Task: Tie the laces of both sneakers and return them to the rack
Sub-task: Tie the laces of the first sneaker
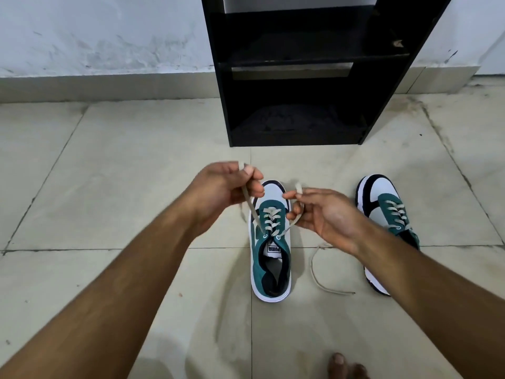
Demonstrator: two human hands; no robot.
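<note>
A green, white and black sneaker [270,258] stands on the floor in the middle, toe pointing away from me. My left hand [226,190] pinches its left lace end [58,206] raised above the shoe's left side. My right hand [325,214] pinches the right lace end [293,221] above its right side. Both laces run taut from the top eyelets. The second sneaker [382,203] stands to the right, partly hidden by my right forearm, with a loose lace [318,280] trailing on the floor. The black rack [295,77] stands just beyond, its shelves bare.
The floor [123,173] is pale tile with dark grout lines. A scuffed white wall [95,36] with a low skirting runs behind the rack. My bare toes [344,365] show at the bottom edge.
</note>
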